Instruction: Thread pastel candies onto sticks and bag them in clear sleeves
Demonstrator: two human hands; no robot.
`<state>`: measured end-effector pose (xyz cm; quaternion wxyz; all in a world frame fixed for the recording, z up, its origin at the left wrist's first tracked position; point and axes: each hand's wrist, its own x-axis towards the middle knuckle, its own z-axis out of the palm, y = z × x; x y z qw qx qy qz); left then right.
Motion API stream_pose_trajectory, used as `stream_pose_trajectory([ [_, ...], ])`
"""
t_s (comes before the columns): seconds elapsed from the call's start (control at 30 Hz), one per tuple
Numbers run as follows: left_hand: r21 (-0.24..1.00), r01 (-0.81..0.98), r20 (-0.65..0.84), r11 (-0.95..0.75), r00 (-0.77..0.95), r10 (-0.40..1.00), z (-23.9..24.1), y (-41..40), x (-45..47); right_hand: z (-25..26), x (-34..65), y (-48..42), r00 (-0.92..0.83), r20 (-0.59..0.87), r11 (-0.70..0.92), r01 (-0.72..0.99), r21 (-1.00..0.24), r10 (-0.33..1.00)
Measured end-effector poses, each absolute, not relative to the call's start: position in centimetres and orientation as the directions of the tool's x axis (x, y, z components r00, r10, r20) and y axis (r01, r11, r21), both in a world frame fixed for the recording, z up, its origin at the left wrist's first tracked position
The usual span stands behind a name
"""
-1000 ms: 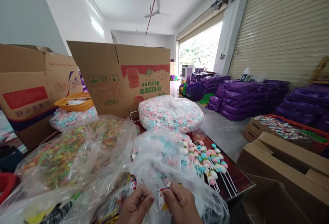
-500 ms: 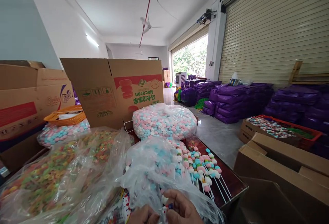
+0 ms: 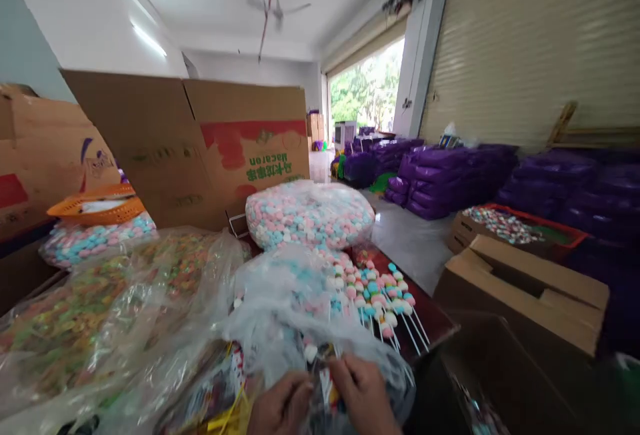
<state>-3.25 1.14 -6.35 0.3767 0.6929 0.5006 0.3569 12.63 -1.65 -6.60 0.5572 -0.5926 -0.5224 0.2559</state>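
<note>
My left hand [image 3: 280,403] is closed at the bottom centre, its fingertips curled toward the other hand; what they pinch is hidden. My right hand [image 3: 364,392] is closed too, fingers bent down over a small printed piece [image 3: 328,387] in white, red and yellow, too blurred to name exactly. A white marshmallow [image 3: 311,354] shows just beyond the fingers. Both hands are over a clear plastic bag [image 3: 280,315] that spreads across the table. Right of the bag, marshmallow skewers [image 3: 385,298] in pink, white and blue lie on white sticks.
A large bag of marshmallows [image 3: 310,215] stands behind. Clear bags of ring-shaped gummies [image 3: 75,315] fill the left. A tall carton [image 3: 250,148] rises at the back, with an orange basket [image 3: 97,207] at left. An open carton [image 3: 525,275] and purple sacks [image 3: 445,178] are at right.
The view has tilted down and turned slightly right, blurring the picture. My right hand has gone from fingers raised and curved to bent down over the printed piece; my left hand has come up a little.
</note>
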Motion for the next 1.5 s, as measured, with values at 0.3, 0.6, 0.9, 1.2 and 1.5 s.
stream_pose_trajectory([
  [0.3, 0.96, 0.279, -0.077, -0.013, 0.31, 0.948, -5.1, 0.3, -3.8, -4.8, 17.3, -5.1, 0.253, 0.11, 0.024, 0.32, -0.947, 0.961],
  [0.6, 0.993, 0.103, -0.086, 0.058, 0.302, 0.949, -6.7, 0.3, -3.1, -6.2, 28.8, -3.8, 0.594, 0.05, -0.501, 0.717, -0.486, 0.803],
  [0.9, 0.998, -0.008, -0.056, 0.059, 0.235, 0.97, -6.8, 0.4, -3.4, -8.3, 28.6, -2.0, 0.64, -0.008, -0.604, 0.72, -0.343, 0.768],
  [1.2, 0.985, -0.145, -0.062, 0.09, 0.189, 0.98, -6.8, 0.4, -3.3, -8.8, 29.0, -3.1, 0.663, 0.157, -0.489, 0.672, -0.556, 0.732],
  [1.5, 0.969, -0.216, -0.072, 0.118, 0.208, 0.975, -6.4, 0.4, -3.2, -7.8, 27.0, -5.5, 0.597, 0.306, -0.177, 0.614, -0.769, 0.742],
])
